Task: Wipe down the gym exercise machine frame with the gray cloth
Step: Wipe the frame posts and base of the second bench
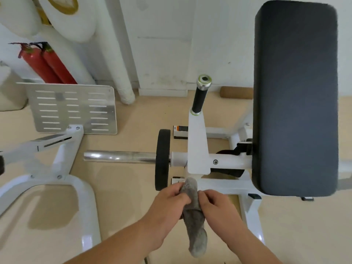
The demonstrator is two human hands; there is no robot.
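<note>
A gray cloth (pixel 194 216) hangs bunched between both hands at the lower middle of the head view. My left hand (pixel 167 204) pinches its upper left side and my right hand (pixel 217 204) grips its right side. Its lower end dangles free. Just beyond the hands stands the white machine frame (pixel 198 141), with an upright bracket, a black handle grip (pixel 200 98) on top and a horizontal white beam (pixel 221 184) below. The cloth's top end lies close to that beam; contact cannot be told.
A large dark pad (pixel 295 96) fills the right side. A chrome bar (pixel 120 156) and black disc (pixel 162 159) stick out to the left. Another white frame (pixel 83 189) with a metal footplate (pixel 74 107) stands left. Two red extinguishers (pixel 47 63) lean on the wall.
</note>
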